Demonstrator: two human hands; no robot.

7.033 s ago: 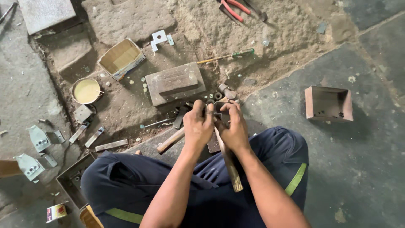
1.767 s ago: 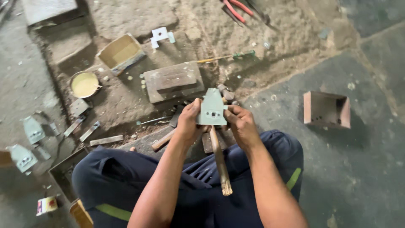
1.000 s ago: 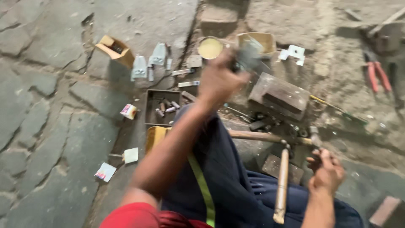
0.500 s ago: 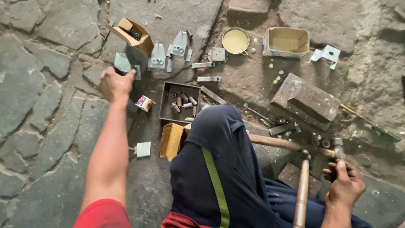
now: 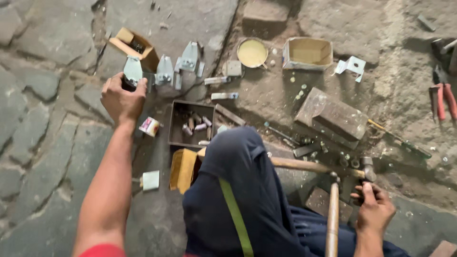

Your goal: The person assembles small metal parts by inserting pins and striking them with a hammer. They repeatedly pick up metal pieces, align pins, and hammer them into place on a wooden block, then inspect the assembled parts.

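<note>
Two bare hands work far apart over a stone floor [image 5: 43,143] strewn with metal parts. The left hand [image 5: 121,97] reaches out to the left and is closed around a pale grey-green metal bracket [image 5: 132,71], whose top pokes up above the fingers. Just beside it on the floor stand two more brackets of the same kind [image 5: 164,72], and behind them lies an open cardboard box [image 5: 133,45]. Near the wrist sits a small printed packet [image 5: 150,126]. A dark metal tray [image 5: 193,124] with short bolts in it rests between that arm and the person's knee, which is clad in dark blue trousers with a green stripe.

The right hand [image 5: 373,209] stays low at the right, fingers curled beside the head of a wooden-handled hammer [image 5: 332,214]; whether it actually grips the hammer cannot be told. A second long wooden handle [image 5: 309,165] lies across the floor above it. Further off sit a heavy steel block [image 5: 335,116], a round yellow tin [image 5: 252,52] and red-handled pliers [image 5: 442,101].
</note>
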